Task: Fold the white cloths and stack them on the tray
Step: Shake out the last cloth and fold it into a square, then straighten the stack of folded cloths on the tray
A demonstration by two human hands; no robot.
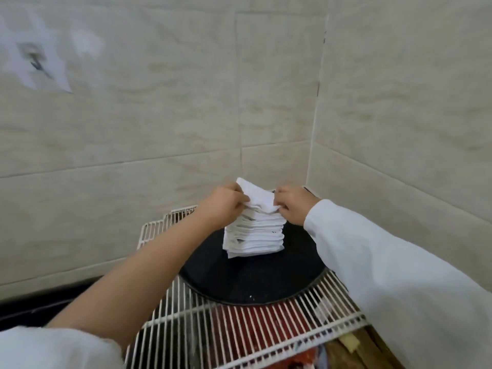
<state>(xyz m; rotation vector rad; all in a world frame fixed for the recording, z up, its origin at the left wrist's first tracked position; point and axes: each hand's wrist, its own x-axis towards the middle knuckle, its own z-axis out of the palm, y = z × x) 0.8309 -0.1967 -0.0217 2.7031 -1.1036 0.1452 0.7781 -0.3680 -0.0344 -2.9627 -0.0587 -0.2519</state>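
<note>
gripping top cloth point(259, 198) on stack point(254, 235): left hand point(226, 201), right hand point(294, 206).

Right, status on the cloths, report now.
Left hand and right hand both pinch the top cloth. It sits on the folded stack on the black tray. Nothing in the way.

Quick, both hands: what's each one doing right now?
Left hand: fingers grip the top white cloth on the stack.
Right hand: fingers pinch the same cloth.
</note>
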